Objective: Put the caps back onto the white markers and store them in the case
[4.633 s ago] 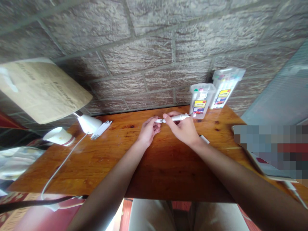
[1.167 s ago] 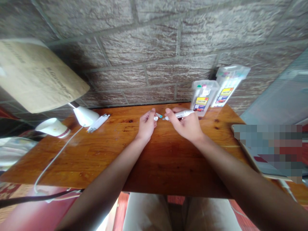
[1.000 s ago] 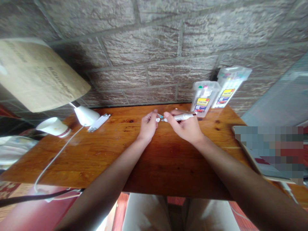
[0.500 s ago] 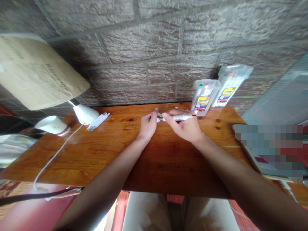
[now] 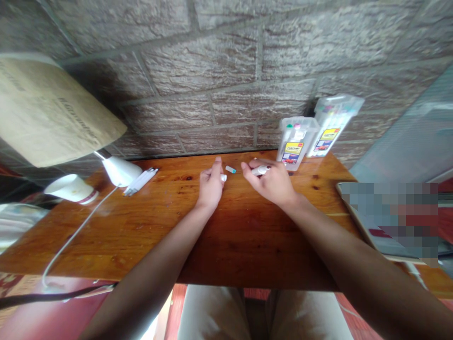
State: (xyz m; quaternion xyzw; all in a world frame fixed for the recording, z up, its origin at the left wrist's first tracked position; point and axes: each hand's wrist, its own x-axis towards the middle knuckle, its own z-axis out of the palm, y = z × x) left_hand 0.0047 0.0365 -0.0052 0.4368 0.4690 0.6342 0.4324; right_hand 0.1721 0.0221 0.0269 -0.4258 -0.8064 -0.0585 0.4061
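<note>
My right hand (image 5: 274, 182) is closed around a white marker (image 5: 261, 170) with a dark brown end, just above the table. My left hand (image 5: 211, 185) is closed, and a small white marker cap (image 5: 223, 178) pokes out beside its thumb. Between the two hands, a short white cap with a teal end (image 5: 230, 169) lies on the wooden table (image 5: 226, 236); neither hand touches it. The marker's other end is hidden by my right fingers.
Two clear marker cases (image 5: 296, 141) with yellow labels stand by the stone wall at the right. Several white markers (image 5: 140, 181) lie near the lamp base (image 5: 122, 171) at the left, with a paper cup (image 5: 72, 189) beyond. A tablet-like device (image 5: 371, 222) sits at the right edge.
My hands have drawn apart, the left with its cap and the right with the marker. The teal-ended cap between them now shows whole on the table.
</note>
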